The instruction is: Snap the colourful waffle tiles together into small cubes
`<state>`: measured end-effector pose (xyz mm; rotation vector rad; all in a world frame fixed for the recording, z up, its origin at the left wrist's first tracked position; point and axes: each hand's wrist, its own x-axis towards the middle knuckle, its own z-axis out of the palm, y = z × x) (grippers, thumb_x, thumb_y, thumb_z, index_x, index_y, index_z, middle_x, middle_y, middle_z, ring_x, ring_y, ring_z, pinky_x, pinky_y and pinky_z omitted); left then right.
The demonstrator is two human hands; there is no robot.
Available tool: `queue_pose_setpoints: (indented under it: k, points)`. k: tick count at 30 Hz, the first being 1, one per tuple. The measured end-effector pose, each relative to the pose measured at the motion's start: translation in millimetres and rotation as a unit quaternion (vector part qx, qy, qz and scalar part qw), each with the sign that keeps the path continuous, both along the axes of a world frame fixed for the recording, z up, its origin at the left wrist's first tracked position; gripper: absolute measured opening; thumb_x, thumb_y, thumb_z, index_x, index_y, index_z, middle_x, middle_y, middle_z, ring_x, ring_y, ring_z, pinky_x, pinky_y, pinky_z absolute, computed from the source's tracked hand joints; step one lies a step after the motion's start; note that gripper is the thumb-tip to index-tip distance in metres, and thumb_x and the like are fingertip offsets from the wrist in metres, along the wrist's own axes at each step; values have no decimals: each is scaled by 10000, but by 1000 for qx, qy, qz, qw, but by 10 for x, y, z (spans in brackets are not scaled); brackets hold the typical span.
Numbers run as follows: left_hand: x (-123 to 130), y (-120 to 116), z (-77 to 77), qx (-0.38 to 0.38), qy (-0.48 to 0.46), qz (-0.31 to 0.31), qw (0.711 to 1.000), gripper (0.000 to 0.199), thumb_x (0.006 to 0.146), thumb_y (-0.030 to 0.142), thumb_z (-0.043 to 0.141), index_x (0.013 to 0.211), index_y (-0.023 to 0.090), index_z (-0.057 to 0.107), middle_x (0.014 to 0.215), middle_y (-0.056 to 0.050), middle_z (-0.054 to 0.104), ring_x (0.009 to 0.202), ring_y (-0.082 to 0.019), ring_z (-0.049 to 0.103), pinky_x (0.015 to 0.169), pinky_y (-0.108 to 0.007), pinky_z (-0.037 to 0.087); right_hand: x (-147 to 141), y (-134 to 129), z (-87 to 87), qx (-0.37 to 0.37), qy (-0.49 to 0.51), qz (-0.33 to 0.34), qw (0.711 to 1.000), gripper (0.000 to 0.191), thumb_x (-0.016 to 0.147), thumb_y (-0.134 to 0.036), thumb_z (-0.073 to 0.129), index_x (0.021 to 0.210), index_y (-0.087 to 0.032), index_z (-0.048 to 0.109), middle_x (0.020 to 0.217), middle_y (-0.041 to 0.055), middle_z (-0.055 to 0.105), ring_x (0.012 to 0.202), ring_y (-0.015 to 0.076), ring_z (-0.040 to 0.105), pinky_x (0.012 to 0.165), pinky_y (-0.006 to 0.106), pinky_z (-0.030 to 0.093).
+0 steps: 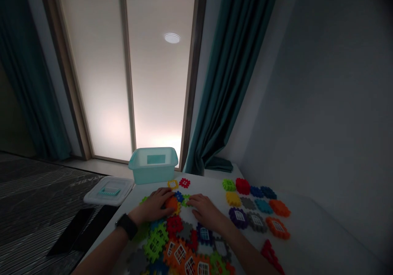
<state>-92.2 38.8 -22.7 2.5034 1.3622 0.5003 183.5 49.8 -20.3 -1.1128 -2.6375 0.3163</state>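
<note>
My left hand (158, 205), with a dark watch (126, 226) on its wrist, is closed around an orange piece (172, 203) above the white table. Just to the right, the fingertips of my right hand (201, 209) touch a small green piece (186, 200). A blue piece (178, 196) lies between the two hands. Nearer to me spreads a pile of toothed plastic pieces, among them a red one (174, 224), a green window piece (156, 242) and orange window pieces (180, 252).
Sorted stacks, including a yellow one (233, 199) and a red one (242, 186), stand at the right of the table (307, 234). A teal bin (153, 172) sits at the back left, its lid (109, 190) beside it. Red triangular pieces (270, 255) lie front right.
</note>
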Motion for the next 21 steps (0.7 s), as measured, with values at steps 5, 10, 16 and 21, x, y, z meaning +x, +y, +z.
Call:
queue_pose_setpoints:
  k: [5,10,16,21]
  points:
    - [245,72,13,-1,13,-4,1000,545,896,449,601,1389,226,536,1444,-124,533,1350,-332,448,1122,-490,368,175,-82,52,-10,6,-20,1000,385,870,-96,511,1196,-245,649,1304,75,627,1200,255,555,1037,423,412]
    - [359,102,28,-2,13,-14,1000,544,900,463,596,1380,213,541,1438,-129,534,1346,-331,452,1120,-479,367,253,-74,64,-15,2,-35,999,316,880,-119,534,1147,-237,657,1243,73,646,1170,258,570,1009,413,422]
    - [315,62,64,20,2,-9,1000,525,900,459,610,1369,231,545,1408,-113,566,1312,-331,480,1101,-471,381,210,11,6,-12,27,-63,998,304,837,-105,589,1114,-219,644,1260,82,619,1193,255,551,1018,391,410]
    - [286,5,82,37,-13,10,999,482,908,399,619,1357,240,547,1387,-102,584,1286,-315,498,1099,-463,380,169,96,-24,-15,36,-79,996,359,812,-130,631,1162,-204,604,1227,89,634,1171,255,564,1000,374,425]
